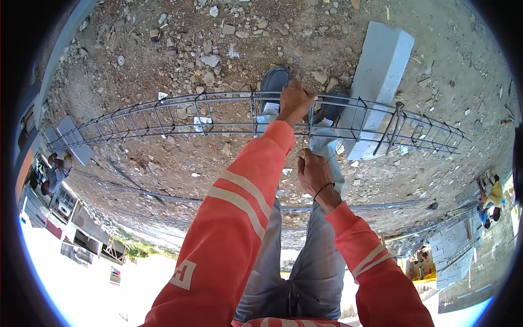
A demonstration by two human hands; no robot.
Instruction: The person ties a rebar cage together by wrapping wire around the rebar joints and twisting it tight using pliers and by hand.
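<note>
A long rebar cage (218, 131) of thin steel bars and tied stirrups lies crosswise before me, above the ground. My left hand (296, 102) is closed around its far top bar, close to a stirrup. My right hand (315, 173) is on the near side of the cage, with its fingers curled in; whatever they may hold is too small to make out. A dark band circles that wrist. Dark pincers (389, 129) rest across the cage to the right, handles toward me.
A grey concrete block (377, 82) lies under the cage's right part, and another grey block (76, 140) is at its left end. Rubble and stones (210, 60) cover the ground. Long bars (376, 205) run behind my legs. People (492, 196) are at the far right and far left.
</note>
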